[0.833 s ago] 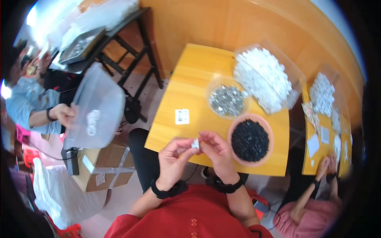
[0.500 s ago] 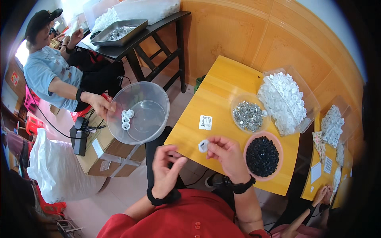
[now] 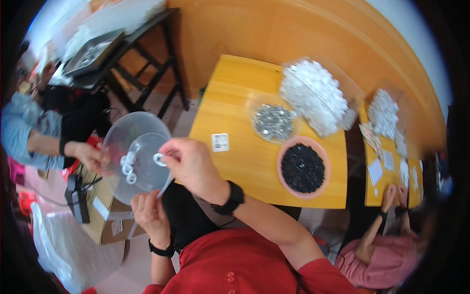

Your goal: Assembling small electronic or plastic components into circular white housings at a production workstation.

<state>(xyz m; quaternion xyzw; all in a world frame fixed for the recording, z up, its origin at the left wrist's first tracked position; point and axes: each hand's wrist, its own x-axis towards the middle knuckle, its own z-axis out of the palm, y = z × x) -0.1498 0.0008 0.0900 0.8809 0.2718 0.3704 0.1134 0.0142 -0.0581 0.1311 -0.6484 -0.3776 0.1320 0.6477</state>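
My right hand (image 3: 193,169) pinches a small round white plastic piece (image 3: 158,159) with a dark centre, over the near right side of a clear plastic bowl (image 3: 116,128). Several similar white plastic pieces (image 3: 128,169) lie inside the bowl toward its left. With its fingertips closed, my left hand (image 3: 152,220) grips the bowl's near rim. A co-worker's hand (image 3: 90,157) is at the bowl's left side. The bowl hangs off the left of the yellow table.
On the yellow table (image 3: 235,186) stand a pink bowl (image 3: 280,171) of black parts, a clear bowl of metal parts (image 3: 272,122), and a bin of white parts (image 3: 316,93). A white label (image 3: 220,142) lies there. Below the bowl is a cardboard box (image 3: 110,230). Another person (image 3: 382,255) works at right.
My right hand has carried the white piece left from the table's edge to over the clear bowl. My left hand has moved left and closed on its rim. The view has turned rightward.
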